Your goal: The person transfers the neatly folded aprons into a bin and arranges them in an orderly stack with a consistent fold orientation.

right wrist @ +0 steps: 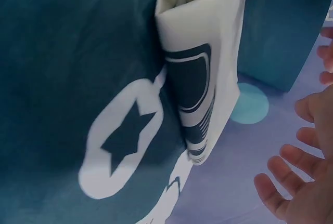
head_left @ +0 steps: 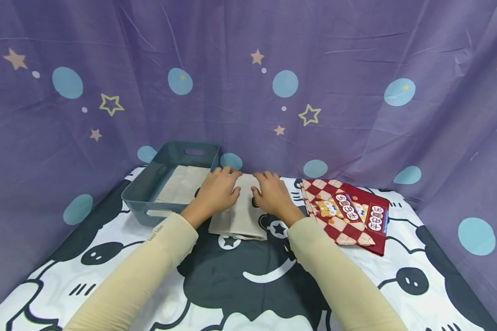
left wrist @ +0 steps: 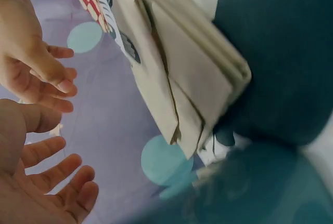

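Note:
A folded beige cloth bag (head_left: 237,226) with a dark print lies on the patterned cover in front of me. It looks like canvas, stacked in several layers in the left wrist view. Above its left side is my left hand (head_left: 217,191), fingers spread and relaxed. My right hand (head_left: 275,198) is over its right side, fingers loosely bent and holding nothing. Both wrist views show the fingers apart from the folded bag (right wrist: 200,78). The printed side faces the right wrist camera.
Left of the bag stands a blue-grey plastic bin (head_left: 138,193) with a similar folded beige cloth (head_left: 184,181) inside. On the right lie red checkered packages (head_left: 343,211), overlapping. A purple curtain (head_left: 240,27) hangs behind.

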The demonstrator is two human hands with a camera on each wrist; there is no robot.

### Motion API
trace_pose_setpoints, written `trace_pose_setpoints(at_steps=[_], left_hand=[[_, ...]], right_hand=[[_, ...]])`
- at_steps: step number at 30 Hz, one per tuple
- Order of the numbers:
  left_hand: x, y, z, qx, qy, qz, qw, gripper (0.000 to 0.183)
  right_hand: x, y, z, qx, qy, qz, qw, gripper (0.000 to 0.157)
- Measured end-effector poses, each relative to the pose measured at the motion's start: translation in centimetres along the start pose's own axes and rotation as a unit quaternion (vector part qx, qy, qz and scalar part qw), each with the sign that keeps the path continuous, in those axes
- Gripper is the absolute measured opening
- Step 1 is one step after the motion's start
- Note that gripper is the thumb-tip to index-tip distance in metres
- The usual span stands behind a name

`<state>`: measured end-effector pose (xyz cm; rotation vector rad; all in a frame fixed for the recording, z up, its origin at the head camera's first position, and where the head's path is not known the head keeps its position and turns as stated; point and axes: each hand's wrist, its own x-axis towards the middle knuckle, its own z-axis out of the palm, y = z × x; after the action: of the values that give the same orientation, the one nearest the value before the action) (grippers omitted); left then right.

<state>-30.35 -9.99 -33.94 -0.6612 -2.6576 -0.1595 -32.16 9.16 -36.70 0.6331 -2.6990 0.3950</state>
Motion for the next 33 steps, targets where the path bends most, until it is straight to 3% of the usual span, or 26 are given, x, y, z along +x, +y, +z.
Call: trace_pose_setpoints(at_steps=[12, 20, 26, 33], left_hand=[[-0.3, 1.0, 3.5, -0.04, -0.1, -0.08, 0.9909, 0.053], [-0.7, 1.7, 5.0, -0.055, -0.181, -0.153, 0.9701, 0.056], [-0.9, 2.3, 5.3, -0.047, -0.194, -0.189, 0.9614, 0.053], [-1.0, 2.8, 5.4, -0.026, -0.209, -0.213, 0.9541, 0.056]], right_hand=[[-0.7, 1.5, 1.0, 0.031, -0.036, 0.029, 0.998, 0.04], [-0.7, 1.6, 2.0, 0.061, -0.09, 0.061, 0.992, 0.043], [-0.8, 0.9, 2.3, 0.068, -0.142, 0.062, 0.986, 0.05], [-0.8, 0.8, 3.0, 0.076, -0.137, 0.1, 0.983, 0.051]])
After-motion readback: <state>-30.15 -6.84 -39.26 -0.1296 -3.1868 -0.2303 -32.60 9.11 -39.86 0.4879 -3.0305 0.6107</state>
